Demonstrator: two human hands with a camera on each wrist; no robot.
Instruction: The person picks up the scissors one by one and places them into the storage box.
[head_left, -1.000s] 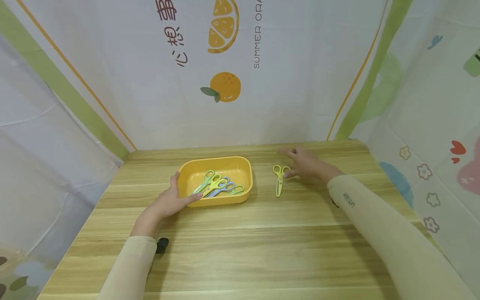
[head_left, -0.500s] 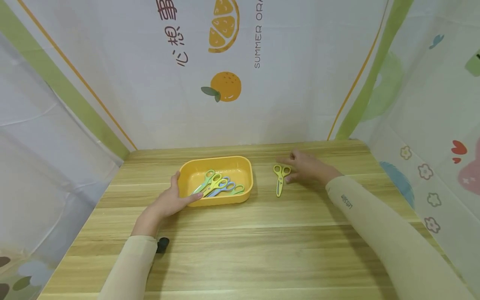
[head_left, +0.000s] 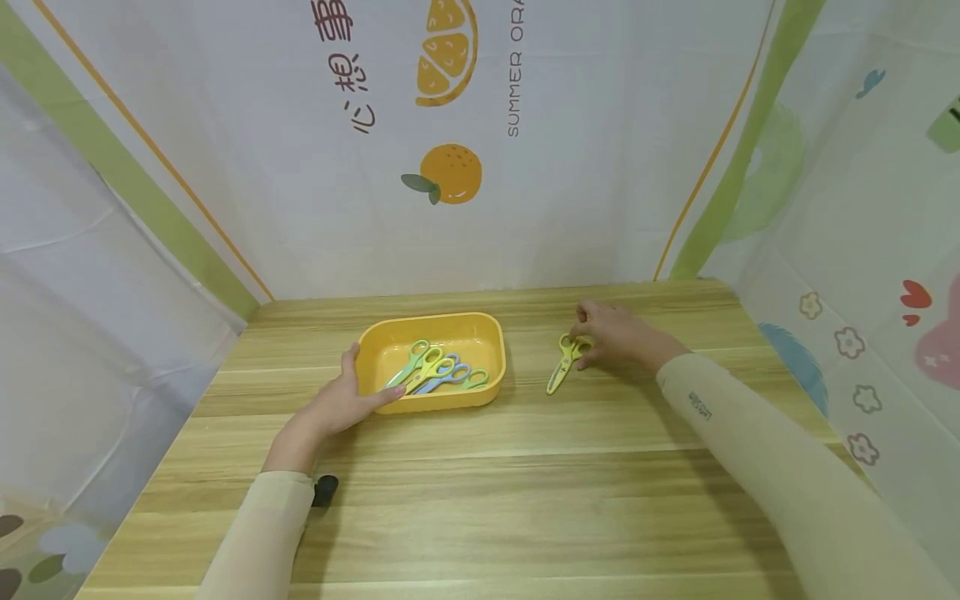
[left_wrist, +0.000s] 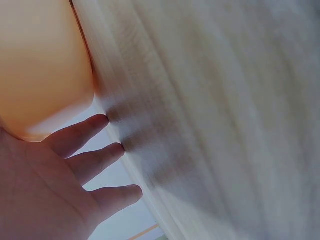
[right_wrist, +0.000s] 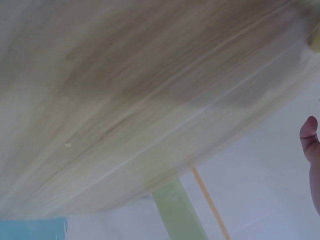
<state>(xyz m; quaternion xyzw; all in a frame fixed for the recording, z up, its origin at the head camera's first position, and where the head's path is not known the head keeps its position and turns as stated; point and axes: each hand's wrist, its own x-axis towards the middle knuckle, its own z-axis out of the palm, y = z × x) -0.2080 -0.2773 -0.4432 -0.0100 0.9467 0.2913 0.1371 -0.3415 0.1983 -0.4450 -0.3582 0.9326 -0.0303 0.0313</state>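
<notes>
Toward the left of the table, a yellow plastic box holds several small scissors with green, yellow and blue handles. My left hand holds its left end, the thumb over the front rim. In the left wrist view, three fingers spread beside the box's wall, their tips near the table. Right of the box, my right hand pinches the handles of yellow scissors, whose blades point toward me and left. The fingers partly hide one handle loop. Only a fingertip of that hand shows in the right wrist view.
A wood-grain table lies under everything. Its far edge meets a white printed curtain, and more curtains hang at both sides. A small dark object sits by the left wrist.
The right hand has closed its fingers on the yellow scissors' handles. The scissors have turned, with the handles shifting right. The left hand and the box have stayed in place.
</notes>
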